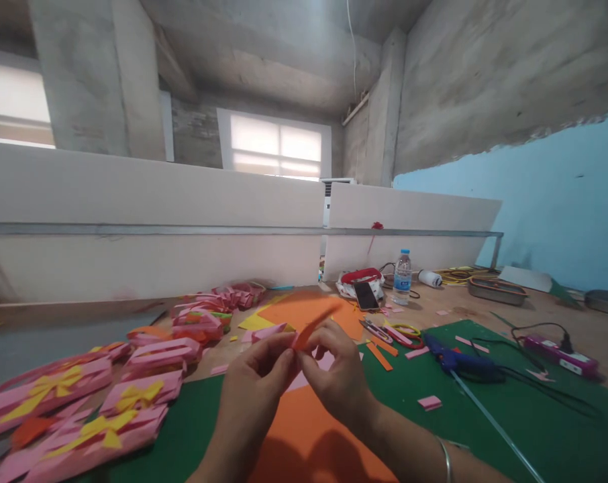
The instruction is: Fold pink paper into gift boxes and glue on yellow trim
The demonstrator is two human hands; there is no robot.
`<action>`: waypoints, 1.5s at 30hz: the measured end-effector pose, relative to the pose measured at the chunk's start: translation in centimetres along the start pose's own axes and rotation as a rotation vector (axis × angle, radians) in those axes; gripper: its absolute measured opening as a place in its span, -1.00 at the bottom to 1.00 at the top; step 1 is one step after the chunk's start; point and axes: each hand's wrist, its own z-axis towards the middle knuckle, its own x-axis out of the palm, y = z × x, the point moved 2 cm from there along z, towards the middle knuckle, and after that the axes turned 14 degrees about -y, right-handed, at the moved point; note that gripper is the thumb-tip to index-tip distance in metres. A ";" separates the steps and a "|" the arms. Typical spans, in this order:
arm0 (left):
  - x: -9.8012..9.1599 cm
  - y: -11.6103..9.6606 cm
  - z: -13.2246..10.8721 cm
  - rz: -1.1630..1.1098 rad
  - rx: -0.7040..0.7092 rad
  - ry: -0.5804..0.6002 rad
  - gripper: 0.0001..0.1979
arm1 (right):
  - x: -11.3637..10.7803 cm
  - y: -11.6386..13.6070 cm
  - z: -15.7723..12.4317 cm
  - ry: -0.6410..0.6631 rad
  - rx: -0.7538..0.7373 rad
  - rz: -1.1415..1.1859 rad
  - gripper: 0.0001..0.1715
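An orange paper strip [318, 325] is pinched between both hands, its free end blurred and pointing up to the right. My left hand [256, 376] is closed, with thumb and forefinger on the strip's lower end. Beside it my right hand [341, 376] is also closed, fingertips on the strip close to the left ones. Under the hands lie a large orange sheet [309, 439] and some pink paper [271, 332], partly hidden by my fingers. Several cut orange strips [379, 355] rest just right of my right hand.
Folded pink paper pieces with yellow bows [103, 429] are piled at left. On the green mat [399, 429] are a blue glue gun [460, 362] with a glue stick [495, 426] and scissors [409, 332]. Behind stand a phone [367, 295] and water bottle [402, 278]; a purple power strip [560, 355] is right.
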 end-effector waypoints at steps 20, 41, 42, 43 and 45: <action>-0.4 -0.6 0.2 -0.018 -0.179 0.109 -0.57 | -1.1 0.8 0.2 0.076 -0.344 -0.129 -0.76; -0.6 -0.1 -0.2 0.590 1.132 0.004 -0.75 | -1.8 0.1 1.3 0.063 -0.079 -0.064 -0.86; -0.7 -0.1 -0.1 0.601 1.137 -0.009 -0.75 | -1.8 0.1 1.4 0.090 -0.074 -0.054 -0.87; -0.8 -0.1 0.0 0.608 1.140 -0.023 -0.76 | -1.7 0.2 1.4 0.120 -0.080 -0.056 -0.90; -0.9 0.0 0.1 0.626 1.148 -0.035 -0.79 | -1.6 0.2 1.3 0.165 -0.112 -0.084 -0.93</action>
